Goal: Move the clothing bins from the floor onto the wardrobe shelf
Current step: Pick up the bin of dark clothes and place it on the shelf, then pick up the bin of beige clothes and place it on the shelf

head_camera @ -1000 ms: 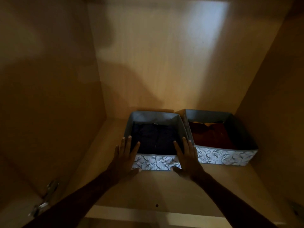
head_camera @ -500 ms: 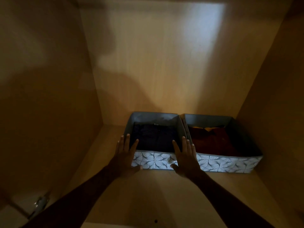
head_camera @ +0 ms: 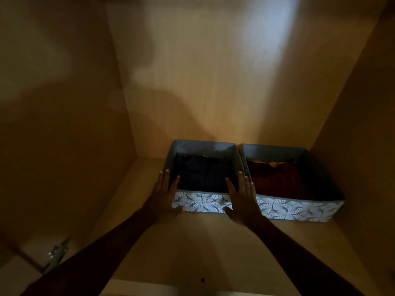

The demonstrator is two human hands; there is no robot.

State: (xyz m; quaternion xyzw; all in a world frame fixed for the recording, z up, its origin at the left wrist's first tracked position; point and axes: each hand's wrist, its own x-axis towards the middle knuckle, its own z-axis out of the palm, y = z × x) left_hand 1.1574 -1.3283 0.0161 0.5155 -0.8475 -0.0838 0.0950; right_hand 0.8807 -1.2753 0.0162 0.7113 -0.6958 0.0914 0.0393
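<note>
Head view: spread left hand [head_camera: 164, 195] and right hand [head_camera: 241, 199] hide left bin [head_camera: 202, 202] corners.

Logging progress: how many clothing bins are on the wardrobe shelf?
2. The dark-clothes bin sits mid-shelf; the reddish-clothes bin sits beside it, nearer the right wall. Others may be out of view.

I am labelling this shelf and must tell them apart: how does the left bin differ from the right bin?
The left bin holds dark navy clothing; the right bin holds rust-brown clothing with a yellow piece.
The left hand and right hand lie flat on the left bin's front corners; the right bin's front shows almost whole.
Both have grey insides and leaf-patterned fronts, and stand side by side on the shelf.
</note>
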